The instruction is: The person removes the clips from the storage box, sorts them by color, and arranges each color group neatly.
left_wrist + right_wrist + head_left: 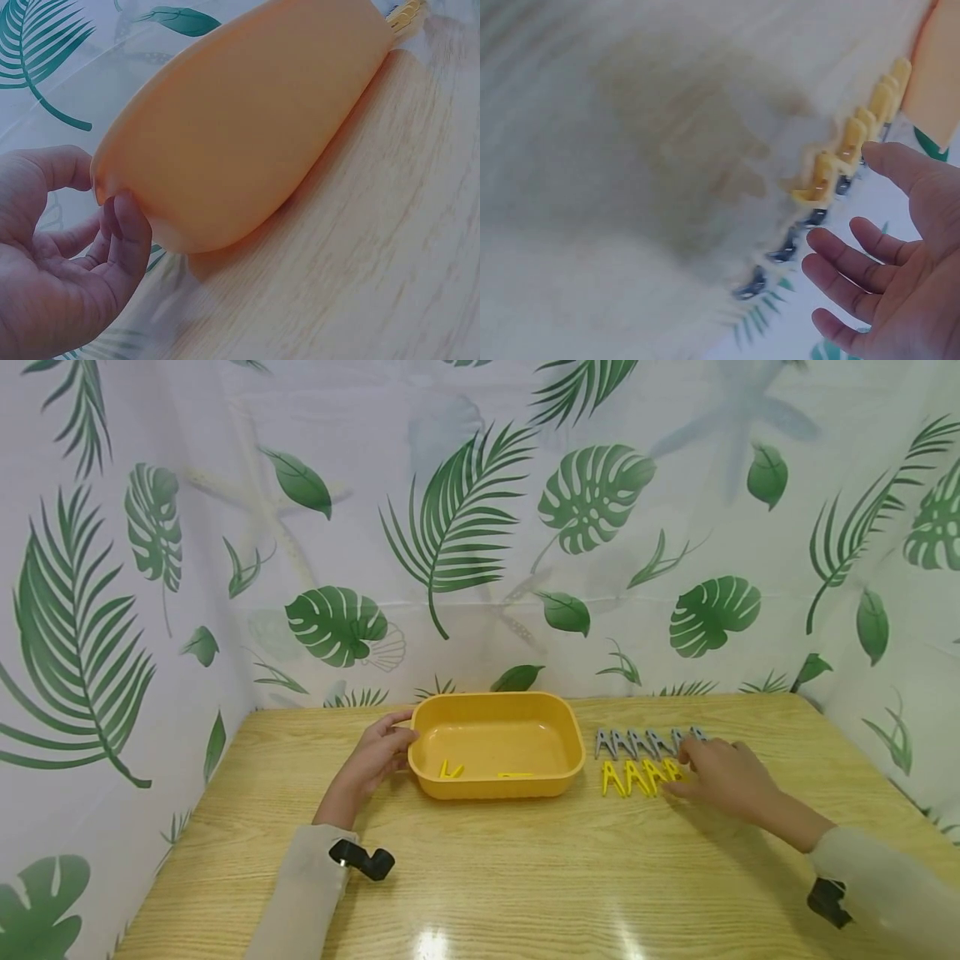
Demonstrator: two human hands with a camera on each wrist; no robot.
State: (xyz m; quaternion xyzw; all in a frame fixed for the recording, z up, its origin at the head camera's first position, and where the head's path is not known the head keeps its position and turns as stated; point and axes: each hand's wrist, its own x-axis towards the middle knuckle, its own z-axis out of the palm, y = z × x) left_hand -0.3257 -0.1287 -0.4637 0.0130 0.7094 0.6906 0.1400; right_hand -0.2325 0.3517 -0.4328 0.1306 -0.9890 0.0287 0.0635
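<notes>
Left hand [378,754] is lying open, fingers touching the left rim of the yellow plastic tub [497,703]. Right hand [722,774] is hovering open over the row of yellow plastic clips [633,777]; grey clips [637,742] are sitting just beyond. Bare wooden tabletop [525,877] is lying near-side.

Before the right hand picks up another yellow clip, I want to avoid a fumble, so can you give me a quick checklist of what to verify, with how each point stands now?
1. Yellow plastic tub steadied: ok, the left hand touches its left end.
2. Tub has room: ok, only two yellow plastic clips lie inside.
3. Right hand free: ok, its fingers are spread and hold nothing in the right wrist view.
4. Row of yellow clips within reach: ok, the right hand's fingertips are at its right end.
5. Row of grey clips undisturbed: cannot tell, the hand covers its right end.
6. Wooden table between rows and tub bare: ok.
</notes>
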